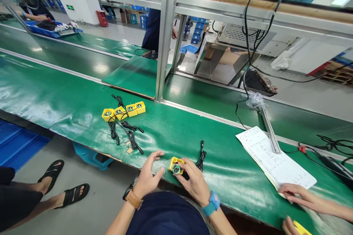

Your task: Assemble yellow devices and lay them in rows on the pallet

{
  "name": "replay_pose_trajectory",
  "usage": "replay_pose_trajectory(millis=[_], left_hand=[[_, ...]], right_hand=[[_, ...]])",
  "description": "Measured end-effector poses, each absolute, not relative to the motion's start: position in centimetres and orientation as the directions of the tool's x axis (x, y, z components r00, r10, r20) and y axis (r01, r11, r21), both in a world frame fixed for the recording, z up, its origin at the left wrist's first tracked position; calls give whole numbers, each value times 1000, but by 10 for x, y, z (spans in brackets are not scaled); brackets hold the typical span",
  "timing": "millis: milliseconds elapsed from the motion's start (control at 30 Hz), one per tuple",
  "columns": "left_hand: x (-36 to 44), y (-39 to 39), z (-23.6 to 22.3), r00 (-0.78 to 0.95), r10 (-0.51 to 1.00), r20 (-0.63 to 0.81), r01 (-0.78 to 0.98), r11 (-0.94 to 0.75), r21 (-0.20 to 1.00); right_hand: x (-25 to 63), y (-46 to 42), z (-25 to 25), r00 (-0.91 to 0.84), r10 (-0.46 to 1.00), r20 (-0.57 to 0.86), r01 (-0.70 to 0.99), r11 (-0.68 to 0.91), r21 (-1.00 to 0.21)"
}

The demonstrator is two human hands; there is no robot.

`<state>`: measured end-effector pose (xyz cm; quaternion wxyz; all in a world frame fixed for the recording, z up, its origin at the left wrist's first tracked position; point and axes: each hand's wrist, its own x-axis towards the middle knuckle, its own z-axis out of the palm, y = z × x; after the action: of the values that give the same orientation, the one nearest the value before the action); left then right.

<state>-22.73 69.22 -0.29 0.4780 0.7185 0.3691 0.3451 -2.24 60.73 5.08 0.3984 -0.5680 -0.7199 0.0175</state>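
A small yellow housing (173, 161) with a round circuit board showing in its open face is at the front edge of the green bench. My right hand (193, 180) grips it between thumb and fingers from its right side. Just left of it, my left hand (151, 177) is held with thumb and fingers apart, and nothing is in it. Behind my right hand lies a bundled black cable (202, 158) with a plug at its end. Whether that cable joins the housing is hidden by my fingers.
Several yellow housings (131, 110) with coiled black cables (132, 140) lie to the left. Printed sheets (271, 156) lie at the right under a metal bar (268, 128). A co-worker's hand (299, 194) touches the sheets. A metal post (165, 44) rises behind the bench (171, 123).
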Motion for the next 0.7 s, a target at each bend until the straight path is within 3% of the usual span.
replay_pose_trajectory(millis=[467, 700], left_hand=[[-223, 692, -12, 470, 867, 164, 148, -261, 954], [-207, 690, -1, 656, 741, 145, 165, -328, 930]], right_hand=[[-25, 612, 37, 27, 874, 486, 730, 315, -607], [-18, 612, 32, -23, 960, 279, 675, 221, -704]])
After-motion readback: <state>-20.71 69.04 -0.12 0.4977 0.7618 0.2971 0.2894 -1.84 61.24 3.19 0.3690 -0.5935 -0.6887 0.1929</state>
